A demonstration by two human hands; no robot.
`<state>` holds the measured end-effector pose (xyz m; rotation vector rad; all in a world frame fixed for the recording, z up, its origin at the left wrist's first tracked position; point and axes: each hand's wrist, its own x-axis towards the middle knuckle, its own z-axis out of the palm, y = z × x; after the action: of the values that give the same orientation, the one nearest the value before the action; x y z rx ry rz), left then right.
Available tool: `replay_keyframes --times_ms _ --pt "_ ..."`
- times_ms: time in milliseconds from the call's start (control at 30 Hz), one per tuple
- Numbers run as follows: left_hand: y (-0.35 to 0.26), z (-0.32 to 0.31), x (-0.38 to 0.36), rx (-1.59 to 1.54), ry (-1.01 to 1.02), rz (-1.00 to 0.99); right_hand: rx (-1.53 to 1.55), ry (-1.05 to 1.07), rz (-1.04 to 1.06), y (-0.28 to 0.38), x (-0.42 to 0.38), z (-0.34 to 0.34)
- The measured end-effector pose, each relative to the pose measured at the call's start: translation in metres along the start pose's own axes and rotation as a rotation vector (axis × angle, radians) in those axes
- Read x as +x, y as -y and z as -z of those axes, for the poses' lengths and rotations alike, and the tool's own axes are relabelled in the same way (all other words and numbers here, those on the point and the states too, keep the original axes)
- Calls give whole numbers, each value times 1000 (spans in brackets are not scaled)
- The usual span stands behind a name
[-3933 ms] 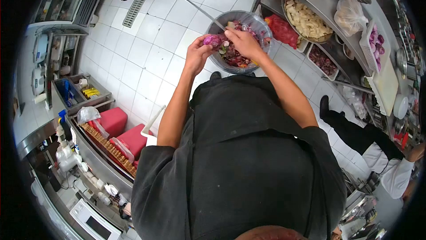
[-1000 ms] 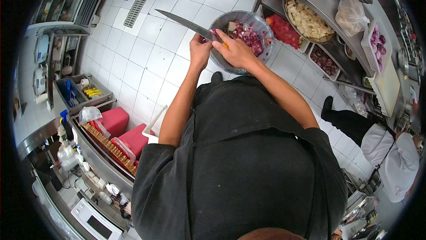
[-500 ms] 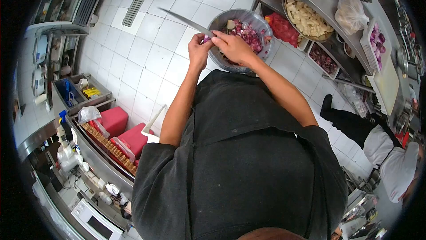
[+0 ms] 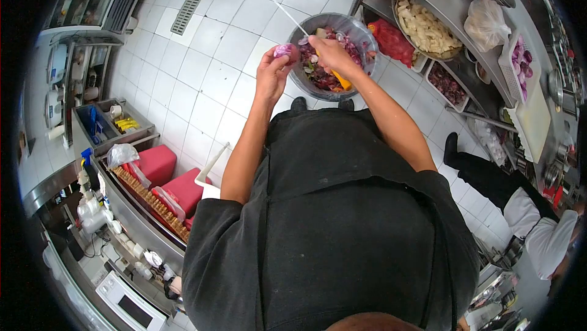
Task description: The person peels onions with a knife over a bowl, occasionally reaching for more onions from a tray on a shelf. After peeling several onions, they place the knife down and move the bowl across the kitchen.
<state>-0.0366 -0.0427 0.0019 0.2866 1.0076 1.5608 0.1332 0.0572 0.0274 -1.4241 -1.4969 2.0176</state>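
My left hand (image 4: 273, 75) has its fingers wrapped round a red onion (image 4: 286, 54), at the left rim of a grey bucket (image 4: 369, 46). The onion's surface shows purple and white. My right hand (image 4: 333, 55), above the bucket, is closed on a knife (image 4: 292, 18) with a yellow handle (image 4: 343, 80). Its blade points up and to the left, away from the onion. Purple onion skins and scraps (image 4: 324, 77) fill much of the bucket, which stands on the tiled floor in front of my feet.
Right of the bucket are a red mesh bag (image 4: 391, 43), a bowl of pale cut pieces (image 4: 425, 22) and a tub of dark red pieces (image 4: 446, 83). A white basket of red onions (image 4: 521, 65) stands on the steel counter. A co-worker (image 4: 532, 221) is at the right.
The knife has come away from the onion, and my right hand has shifted right over the bucket. The onion now shows more clearly in my left hand. The co-worker has shifted slightly.
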Motion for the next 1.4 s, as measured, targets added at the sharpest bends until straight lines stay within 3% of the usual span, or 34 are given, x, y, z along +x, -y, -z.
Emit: replay_keyframes --times_ms 233,533,733,833,1033,1167,1400 --pt "-13 3 2 42 -93 -4 -20 32 -64 -9 8 12" --pt "-17 -6 1 59 -26 54 -60 55 26 -15 7 11" --pt "-17 -7 -1 55 -74 85 -98 60 -107 -8 5 12" --pt "-18 -9 -2 50 -36 95 -168 62 -3 7 -16 8" --pt "-12 -15 3 19 40 111 -464 -155 454 0 -40 -20" --pt "-7 -25 4 27 -21 76 -622 -53 415 18 -56 -22" --pt "-1 -25 5 -9 -59 48 -607 -50 430 22 -61 -20"
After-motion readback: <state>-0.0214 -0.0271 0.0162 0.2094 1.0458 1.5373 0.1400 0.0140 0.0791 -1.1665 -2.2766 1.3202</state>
